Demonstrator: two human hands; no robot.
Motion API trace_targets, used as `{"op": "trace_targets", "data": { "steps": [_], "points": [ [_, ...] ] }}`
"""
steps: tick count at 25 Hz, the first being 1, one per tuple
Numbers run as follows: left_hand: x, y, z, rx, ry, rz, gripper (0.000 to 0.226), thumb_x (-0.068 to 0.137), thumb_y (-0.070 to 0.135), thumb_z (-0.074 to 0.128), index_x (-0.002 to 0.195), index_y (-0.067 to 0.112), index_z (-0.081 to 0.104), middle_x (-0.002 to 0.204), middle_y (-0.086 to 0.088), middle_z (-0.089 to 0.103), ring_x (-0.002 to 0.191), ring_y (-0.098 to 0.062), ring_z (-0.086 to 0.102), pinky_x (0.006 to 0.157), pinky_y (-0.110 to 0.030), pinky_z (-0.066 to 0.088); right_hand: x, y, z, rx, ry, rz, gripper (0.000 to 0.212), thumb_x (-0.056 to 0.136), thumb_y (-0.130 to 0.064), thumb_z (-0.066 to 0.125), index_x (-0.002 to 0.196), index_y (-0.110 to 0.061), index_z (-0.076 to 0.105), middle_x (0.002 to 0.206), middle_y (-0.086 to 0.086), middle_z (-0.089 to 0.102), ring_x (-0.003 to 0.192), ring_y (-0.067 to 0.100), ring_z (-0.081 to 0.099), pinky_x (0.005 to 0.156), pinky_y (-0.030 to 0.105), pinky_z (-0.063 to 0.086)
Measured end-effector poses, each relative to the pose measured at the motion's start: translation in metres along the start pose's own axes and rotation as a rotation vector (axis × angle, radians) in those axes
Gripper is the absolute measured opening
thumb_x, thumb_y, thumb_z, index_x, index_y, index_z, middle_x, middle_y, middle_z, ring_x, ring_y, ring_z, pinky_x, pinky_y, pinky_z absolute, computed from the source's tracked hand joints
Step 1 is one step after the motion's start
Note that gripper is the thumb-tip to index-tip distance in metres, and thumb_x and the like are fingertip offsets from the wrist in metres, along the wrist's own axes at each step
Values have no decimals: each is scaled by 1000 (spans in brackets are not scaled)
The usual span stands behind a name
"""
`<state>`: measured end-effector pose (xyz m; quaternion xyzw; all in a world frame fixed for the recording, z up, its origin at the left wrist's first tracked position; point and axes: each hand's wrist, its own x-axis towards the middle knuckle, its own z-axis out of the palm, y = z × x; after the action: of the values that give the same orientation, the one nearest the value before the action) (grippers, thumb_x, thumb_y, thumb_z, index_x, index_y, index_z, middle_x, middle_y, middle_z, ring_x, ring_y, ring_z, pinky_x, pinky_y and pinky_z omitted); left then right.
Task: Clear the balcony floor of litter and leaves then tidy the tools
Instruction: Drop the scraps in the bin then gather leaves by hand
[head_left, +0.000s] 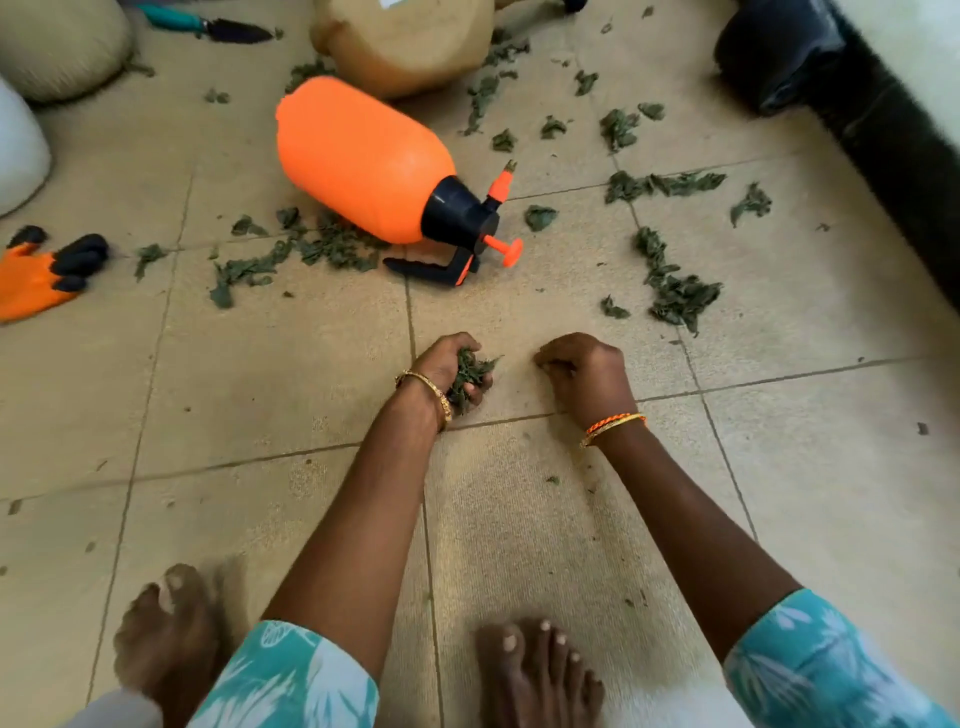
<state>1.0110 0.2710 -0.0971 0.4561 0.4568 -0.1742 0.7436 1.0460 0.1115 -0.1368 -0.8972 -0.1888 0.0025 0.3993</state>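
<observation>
My left hand (441, 370) is closed around a bunch of green leaves (470, 375) just above the tiled floor (270, 374). Beside it, my right hand (584, 371) is curled with its fingertips down on the tile; whether it holds a leaf is hidden. More dried green leaves lie scattered ahead: a strip at the right (670, 283), a row farther back (662, 185) and a pile by the sprayer (311, 249). An orange pump sprayer (363, 161) lies on its side. An orange and black glove (44, 273) rests at the left edge. A teal-handled trowel (208, 26) lies at the back.
A tan jug (405, 41) stands behind the sprayer. Pale sacks (57, 47) and a white one (15, 150) sit at the far left. A black bag (779, 57) and a dark wall base (904, 171) border the right. My bare feet (540, 670) are near the bottom.
</observation>
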Motion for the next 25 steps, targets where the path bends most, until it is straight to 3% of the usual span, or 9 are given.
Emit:
{"op": "trace_targets", "data": {
  "steps": [3, 5, 10, 13, 15, 17, 20, 22, 25],
  "points": [
    [14, -3, 38, 75, -84, -13, 23, 94, 18, 43, 75, 5, 45, 71, -11, 58, 35, -15, 58, 27, -8, 23, 9, -9, -24, 449, 111, 387, 20, 76, 7, 68, 78, -12, 72, 78, 2, 71, 71, 10, 65, 75, 23, 54],
    [25, -7, 58, 114, -122, 5, 18, 93, 18, 46, 80, 6, 49, 82, -11, 58, 44, -19, 60, 28, -8, 24, 9, -15, -31, 603, 187, 453, 22, 76, 6, 69, 82, -16, 68, 79, -2, 68, 69, 7, 65, 70, 24, 55],
    [33, -12, 80, 136, -174, 6, 19, 93, 23, 54, 81, 9, 57, 69, -7, 52, 34, -11, 48, 29, -10, 28, -7, -19, -32, 254, 240, 302, 35, 79, 2, 65, 110, -12, 56, 83, 3, 66, 72, 9, 64, 66, 13, 51],
    [42, -11, 85, 179, -131, 64, 24, 90, 29, 61, 78, 9, 60, 67, -6, 56, 39, -13, 50, 32, -11, 30, -4, -10, -33, 81, 229, 212, 20, 83, -6, 61, 101, -15, 64, 91, 3, 68, 88, 15, 61, 75, 23, 47],
    [49, -7, 90, 196, -94, 97, 24, 90, 26, 61, 72, 9, 60, 67, -6, 57, 45, -15, 49, 32, -12, 30, 4, 7, -41, 4, 347, 230, 17, 85, -15, 62, 101, -15, 66, 104, 3, 66, 101, 18, 53, 86, 32, 45],
    [53, 1, 94, 201, -71, 105, 25, 90, 25, 60, 70, 10, 58, 64, -5, 54, 39, -13, 46, 31, -12, 28, 18, 28, -50, -117, 389, 398, 42, 81, -36, 68, 116, -14, 60, 128, 10, 52, 120, 26, 40, 99, 43, 39],
    [57, 11, 100, 213, -58, 107, 27, 89, 28, 60, 68, 12, 54, 60, -3, 50, 33, -9, 42, 32, -12, 26, 42, 47, -54, -260, 231, 604, 84, 71, -61, 67, 138, -19, 38, 151, 16, 20, 139, 34, 13, 113, 45, 18],
    [57, 16, 103, 211, -58, 114, 29, 86, 33, 64, 68, 14, 51, 59, -2, 48, 36, -10, 40, 33, -12, 27, 48, 49, -46, -287, 189, 548, 75, 78, -52, 65, 139, -18, 39, 152, 17, 18, 141, 34, 11, 115, 42, 15],
    [55, 18, 108, 237, -43, 142, 28, 79, 33, 72, 69, 15, 53, 60, -1, 48, 44, -12, 39, 33, -13, 28, 43, 49, -35, -295, 234, 422, 36, 94, -18, 52, 129, -10, 54, 145, 16, 35, 136, 31, 26, 110, 36, 30]
  ]
}}
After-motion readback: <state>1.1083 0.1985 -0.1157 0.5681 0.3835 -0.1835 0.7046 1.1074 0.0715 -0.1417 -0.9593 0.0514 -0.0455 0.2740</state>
